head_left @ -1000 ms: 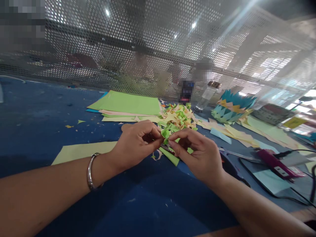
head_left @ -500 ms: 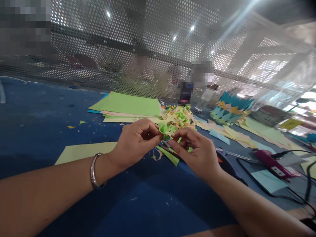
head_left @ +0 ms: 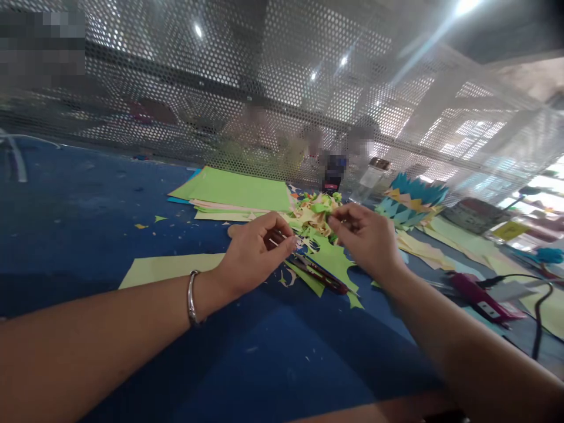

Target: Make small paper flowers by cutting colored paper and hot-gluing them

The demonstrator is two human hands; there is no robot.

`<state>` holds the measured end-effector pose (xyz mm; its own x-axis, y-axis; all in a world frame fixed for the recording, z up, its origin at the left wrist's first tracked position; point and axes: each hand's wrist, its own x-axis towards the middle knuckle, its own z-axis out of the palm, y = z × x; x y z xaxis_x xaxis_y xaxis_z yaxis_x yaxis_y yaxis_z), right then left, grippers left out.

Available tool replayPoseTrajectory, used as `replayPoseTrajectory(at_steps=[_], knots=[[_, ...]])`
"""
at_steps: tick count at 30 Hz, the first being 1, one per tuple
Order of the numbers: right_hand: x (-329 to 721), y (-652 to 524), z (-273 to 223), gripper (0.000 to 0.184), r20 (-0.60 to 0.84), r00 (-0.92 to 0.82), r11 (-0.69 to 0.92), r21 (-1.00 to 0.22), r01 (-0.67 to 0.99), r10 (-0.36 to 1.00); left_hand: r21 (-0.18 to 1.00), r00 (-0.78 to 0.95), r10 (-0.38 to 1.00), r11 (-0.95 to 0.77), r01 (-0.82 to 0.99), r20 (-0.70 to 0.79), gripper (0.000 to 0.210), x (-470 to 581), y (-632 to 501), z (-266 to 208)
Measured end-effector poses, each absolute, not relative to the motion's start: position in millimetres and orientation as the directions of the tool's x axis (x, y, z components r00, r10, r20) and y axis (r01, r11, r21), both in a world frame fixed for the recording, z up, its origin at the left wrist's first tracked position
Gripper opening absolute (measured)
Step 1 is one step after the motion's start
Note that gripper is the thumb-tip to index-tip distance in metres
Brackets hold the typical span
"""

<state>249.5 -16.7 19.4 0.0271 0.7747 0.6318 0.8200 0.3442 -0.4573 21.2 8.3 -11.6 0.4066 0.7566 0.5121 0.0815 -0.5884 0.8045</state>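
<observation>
My left hand [head_left: 258,255], with a silver bangle at the wrist, is over the blue table with thumb and forefinger closed together. Whatever they hold, if anything, is too small to make out. To its right, my right hand [head_left: 370,241] has its fingertips pinched at the edge of a heap of curled paper pieces [head_left: 315,214], green, yellow and peach. What is between those fingertips is hidden. Below and between the hands lies a slim tool with a metal tip and dark red handle [head_left: 337,286], on a cut green paper sheet [head_left: 332,258].
A stack of coloured paper [head_left: 247,191] lies behind my left hand, and a pale yellow sheet [head_left: 167,270] in front of it. At the right are a clear bottle [head_left: 368,181], a teal paper crown [head_left: 414,202], and a magenta power strip [head_left: 482,298] with cables. Perforated metal panel [head_left: 176,88] stands behind.
The hands have come apart; a curled green paper piece was between them before. My right hand has moved right and up to the heap, uncovering the tool and the cut green sheet.
</observation>
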Motion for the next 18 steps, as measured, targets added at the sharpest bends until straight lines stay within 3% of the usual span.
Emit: replayPoseTrajectory(at_steps=[4,11,14,18], knots=[[270,27,32,0.016,0.588,0.086,0.169,-0.364,0.916,0.804,0.776,0.399,0.752,-0.615,0.137,0.525,0.014,20,8,-9],[308,64,40,0.014,0.439,0.146,0.013,-0.339,0.941,0.887,0.671,0.496,0.672,-0.709,0.218,0.549,0.013,18,6,-7],[330,50,47,0.022,0.402,0.192,-0.046,-0.345,0.937,0.895,0.505,0.635,0.527,-0.829,0.24,0.565,0.03,17,2,-8],[364,29,53,0.028,0.315,0.242,-0.127,-0.345,0.93,0.918,0.243,0.819,0.237,-0.962,0.123,0.522,0.039,17,-9,-9]])
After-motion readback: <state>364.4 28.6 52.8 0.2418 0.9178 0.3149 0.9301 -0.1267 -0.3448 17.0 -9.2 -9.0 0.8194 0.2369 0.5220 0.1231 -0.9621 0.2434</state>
